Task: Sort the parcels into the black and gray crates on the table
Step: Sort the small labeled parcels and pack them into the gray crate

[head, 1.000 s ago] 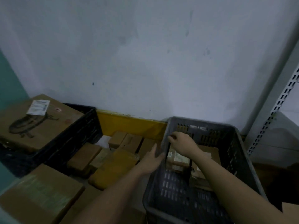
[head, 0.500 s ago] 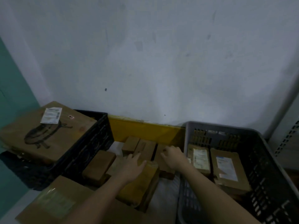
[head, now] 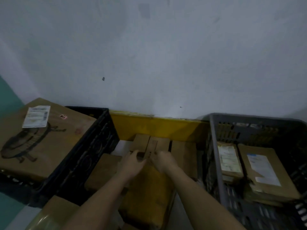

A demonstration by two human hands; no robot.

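Now, taking the yellow board (head: 157, 128) at the foot of the wall as landmark. Left of it stands the black crate (head: 86, 151), hard latticed plastic, topped by a large flat carton (head: 41, 140) with a white label. Right of it stands the gray crate (head: 216, 163), slotted walls, holding two flat brown labelled parcels (head: 265, 171). Directly in front of the board lies a row of small brown cardboard parcels; the middle one (head: 157, 143) has its long axis running from board toward the person. Both hands meet at its near end: left hand (head: 132, 163) and right hand (head: 163, 161), fingers curled at that end, though firm gripping cannot be told in the dim light. Judgement: the parcel lies straight ahead, both hands about equally near.
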